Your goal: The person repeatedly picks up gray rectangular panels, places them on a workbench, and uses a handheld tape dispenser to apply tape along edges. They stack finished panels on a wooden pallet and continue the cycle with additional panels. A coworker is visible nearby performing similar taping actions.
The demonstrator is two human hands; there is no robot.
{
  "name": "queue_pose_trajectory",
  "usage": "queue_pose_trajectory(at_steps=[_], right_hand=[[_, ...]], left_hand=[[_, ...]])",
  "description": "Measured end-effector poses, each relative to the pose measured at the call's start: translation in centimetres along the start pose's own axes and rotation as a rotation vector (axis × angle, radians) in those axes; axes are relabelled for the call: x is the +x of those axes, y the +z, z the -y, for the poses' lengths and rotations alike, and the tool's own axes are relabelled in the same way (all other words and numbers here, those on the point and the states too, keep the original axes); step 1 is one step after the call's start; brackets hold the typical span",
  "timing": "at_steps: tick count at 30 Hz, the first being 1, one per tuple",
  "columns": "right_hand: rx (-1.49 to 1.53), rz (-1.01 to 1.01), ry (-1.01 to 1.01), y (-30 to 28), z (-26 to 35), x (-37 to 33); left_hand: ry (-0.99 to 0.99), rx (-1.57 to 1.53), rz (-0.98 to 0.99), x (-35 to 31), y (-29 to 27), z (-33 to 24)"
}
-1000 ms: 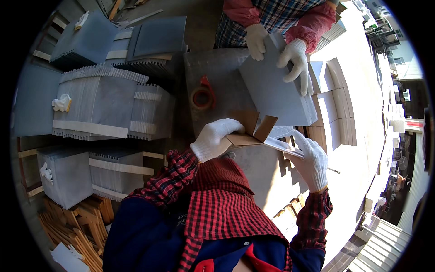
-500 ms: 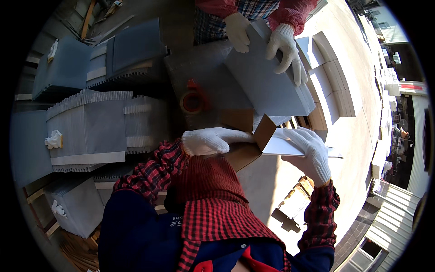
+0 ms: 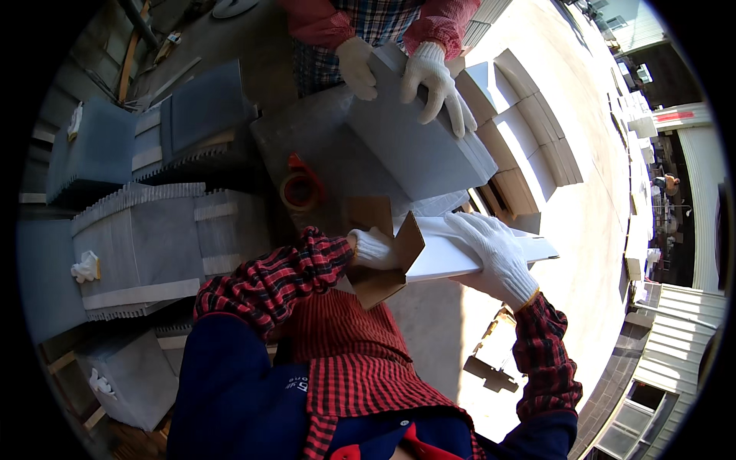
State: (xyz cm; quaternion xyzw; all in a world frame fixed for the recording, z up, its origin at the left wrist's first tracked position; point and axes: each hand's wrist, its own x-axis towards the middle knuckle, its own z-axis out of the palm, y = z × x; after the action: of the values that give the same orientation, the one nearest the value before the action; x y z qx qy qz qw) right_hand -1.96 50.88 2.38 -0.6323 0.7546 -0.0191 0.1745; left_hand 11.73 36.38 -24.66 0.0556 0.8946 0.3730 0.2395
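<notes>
A long, narrow cardboard box [image 3: 443,255], white outside and brown inside, is held level in front of my body. Its left end is open, with brown flaps [image 3: 412,244] folded outward. My left hand [image 3: 374,249], in a white knit glove, reaches into that opening; its fingers are hidden inside. Gloved likewise, my right hand [image 3: 494,259] holds the box from the right, fingers laid across its top face and thumb out of sight. Beyond it, a co-worker's gloved hands [image 3: 433,83] hold a thick grey panel [image 3: 422,153] tilted on the worktable.
A red tape dispenser [image 3: 300,185] lies on the grey worktable [image 3: 337,146]. Stacks of grey panels [image 3: 165,238] stand at the left, with white gloves [image 3: 86,267] on them. White bundles [image 3: 521,138] are piled at the right beyond the table. A sunlit floor stretches along the right.
My left hand has gone from the box's opening deeper inside, up to about the wrist. My right fingers now lie flatter on the box, and more of its white face shows. The view has shifted.
</notes>
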Motion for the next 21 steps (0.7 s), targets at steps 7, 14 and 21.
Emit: queue_pose_trajectory(at_steps=[7, 14, 21], right_hand=[[0.035, -0.130, -0.089, -3.0, -1.0, -4.6], [-0.118, -0.276, -0.063, 6.8, 0.2, -2.3], [-0.150, -0.344, -0.065, 5.8, -0.3, -4.7]], left_hand=[[-0.028, -0.338, -0.038, -5.2, -1.6, -5.3], [0.032, -0.751, -0.123, -5.2, -2.7, -10.1], [0.098, -0.921, -0.169, -0.1, -3.0, -13.6]])
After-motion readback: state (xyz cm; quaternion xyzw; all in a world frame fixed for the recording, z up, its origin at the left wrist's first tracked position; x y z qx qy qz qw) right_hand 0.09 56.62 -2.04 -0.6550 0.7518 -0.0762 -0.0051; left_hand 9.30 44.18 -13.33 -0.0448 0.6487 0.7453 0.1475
